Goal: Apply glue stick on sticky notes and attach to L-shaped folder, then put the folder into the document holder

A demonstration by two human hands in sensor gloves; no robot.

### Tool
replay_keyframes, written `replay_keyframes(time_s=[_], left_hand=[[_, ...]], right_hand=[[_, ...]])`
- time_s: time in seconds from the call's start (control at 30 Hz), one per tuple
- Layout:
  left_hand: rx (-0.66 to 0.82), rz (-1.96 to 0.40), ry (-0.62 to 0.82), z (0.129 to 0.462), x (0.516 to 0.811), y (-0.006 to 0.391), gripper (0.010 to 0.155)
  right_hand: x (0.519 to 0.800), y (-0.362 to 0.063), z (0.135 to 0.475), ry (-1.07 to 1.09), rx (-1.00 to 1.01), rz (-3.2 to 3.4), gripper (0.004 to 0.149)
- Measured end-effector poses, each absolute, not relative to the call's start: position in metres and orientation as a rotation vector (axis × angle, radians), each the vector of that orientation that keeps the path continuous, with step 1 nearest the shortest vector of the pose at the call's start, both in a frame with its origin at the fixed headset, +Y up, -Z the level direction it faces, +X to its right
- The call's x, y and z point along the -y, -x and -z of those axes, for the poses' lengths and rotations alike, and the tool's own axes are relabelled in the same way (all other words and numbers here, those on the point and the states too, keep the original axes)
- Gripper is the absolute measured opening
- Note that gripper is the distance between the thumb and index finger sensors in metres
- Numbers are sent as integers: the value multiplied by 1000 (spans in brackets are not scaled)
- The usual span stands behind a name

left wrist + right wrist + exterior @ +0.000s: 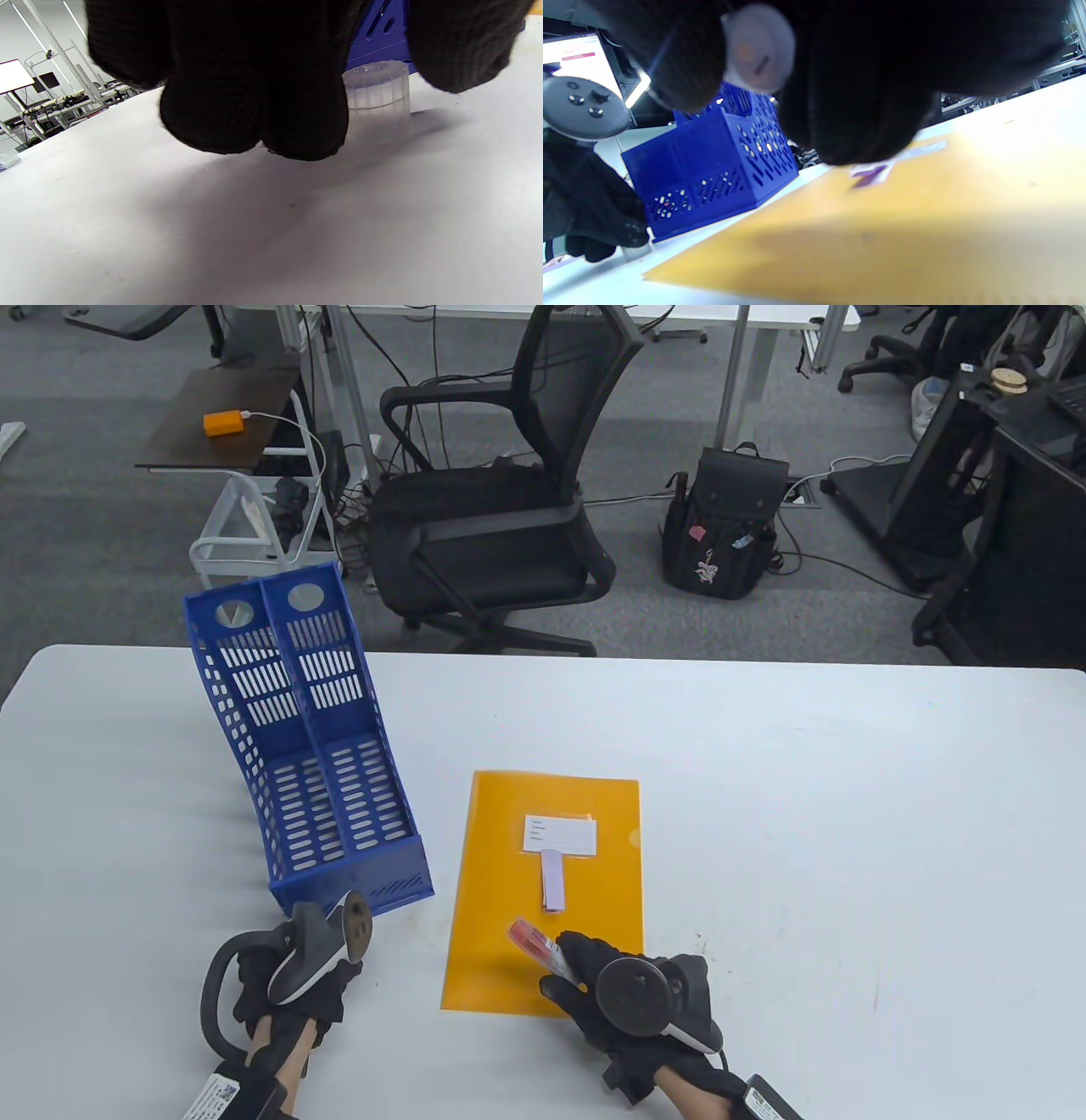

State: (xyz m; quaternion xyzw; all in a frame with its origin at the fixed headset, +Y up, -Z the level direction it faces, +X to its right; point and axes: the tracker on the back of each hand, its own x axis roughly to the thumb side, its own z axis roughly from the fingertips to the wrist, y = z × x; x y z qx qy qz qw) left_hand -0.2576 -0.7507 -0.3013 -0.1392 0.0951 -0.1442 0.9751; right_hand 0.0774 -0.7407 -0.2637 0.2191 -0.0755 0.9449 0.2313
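An orange L-shaped folder (509, 899) lies flat mid-table with a white label (560, 833) and a purple sticky note (552, 881) on it. My right hand (567, 965) grips a red glue stick (534, 940) over the folder's near part, tip pointing up-left; its round end (759, 46) shows between my fingers. The blue document holder (322, 780) stands to the folder's left. My left hand (331, 980) hovers at the holder's front corner, fingers (254, 106) hanging loosely. A clear cap (377, 93) stands on the table just beyond them, a gap showing beside the thumb.
The white table (848, 814) stretches wide to the right of the folder. Beyond its far edge stand a black office chair (492, 534), a black backpack (725, 526) and a white cart (246, 526).
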Motion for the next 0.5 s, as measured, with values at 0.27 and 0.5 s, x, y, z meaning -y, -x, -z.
replay_keyframes(time_s=[0.27,0.5], left_hand=[[-190,255,284,302,752,259,60],[-116,165,260,301,742,241,59]], right_hand=[[741,-77,264,-607,201,-2608,63],[742,-77,265,-598,194,-2613,63]])
